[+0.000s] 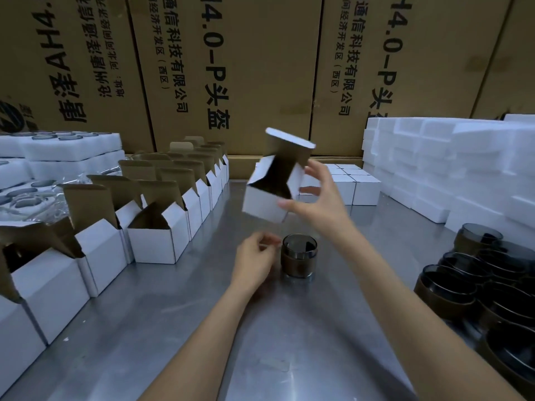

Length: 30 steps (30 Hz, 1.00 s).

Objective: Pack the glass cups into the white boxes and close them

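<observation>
A white box (265,204) with a brown inside hangs tilted in the air above the table, its top flaps open. My right hand (318,198) holds it lightly at its right side, thumb at the lower corner and fingertips at the upper flap. Below it a dark glass cup (299,257) with a brown sleeve stands upright on the metal table (173,314). Just left of the cup is my left hand (254,261), fingers loosely curled and holding nothing; whether it touches the cup is unclear.
Rows of open white boxes (156,238) line the left side. Closed white boxes (357,185) sit at the back. White foam blocks (448,169) are stacked on the right, with several dark cups (477,279) in front. Foam trays (58,151) lie at far left, brown cartons (260,68) behind.
</observation>
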### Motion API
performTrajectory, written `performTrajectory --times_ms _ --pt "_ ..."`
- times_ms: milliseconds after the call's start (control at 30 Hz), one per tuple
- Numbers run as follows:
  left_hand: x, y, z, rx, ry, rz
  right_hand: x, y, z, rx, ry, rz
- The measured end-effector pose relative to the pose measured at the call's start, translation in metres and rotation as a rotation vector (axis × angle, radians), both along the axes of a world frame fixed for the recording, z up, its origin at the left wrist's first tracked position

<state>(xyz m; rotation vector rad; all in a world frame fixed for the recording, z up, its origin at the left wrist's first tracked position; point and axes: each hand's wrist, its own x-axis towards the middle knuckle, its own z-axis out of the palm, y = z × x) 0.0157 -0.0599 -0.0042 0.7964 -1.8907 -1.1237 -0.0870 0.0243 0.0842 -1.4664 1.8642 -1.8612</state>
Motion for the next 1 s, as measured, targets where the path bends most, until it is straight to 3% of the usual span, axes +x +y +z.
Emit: performTrajectory --times_ms 200,433,667,800,900,1000 --pt "0.005 -0.004 0.001 -0.008 0.12 0.166 -0.034 0.001 -0.021 0.07 0.016 -0.116" --pt "-0.003 -0.003 0.005 -0.066 0.176 0.078 -0.032 -0.009 -0.045 0.246 0.052 0.001" --pt "-0.01 -0.01 0.005 -0.113 0.208 0.256 -0.024 -0.018 -0.054 0.217 -0.064 -0.047" --pt "-0.01 -0.016 0.005 0.008 0.271 0.349 -0.026 -0.023 -0.054 0.27 -0.146 -0.062" --pt "-0.01 -0.018 0.005 0.107 0.292 0.298 -0.03 -0.022 -0.054 0.27 -0.237 -0.066" --pt "-0.01 -0.017 0.007 0.042 0.237 0.246 -0.034 -0.02 -0.054 0.246 -0.266 -0.017"
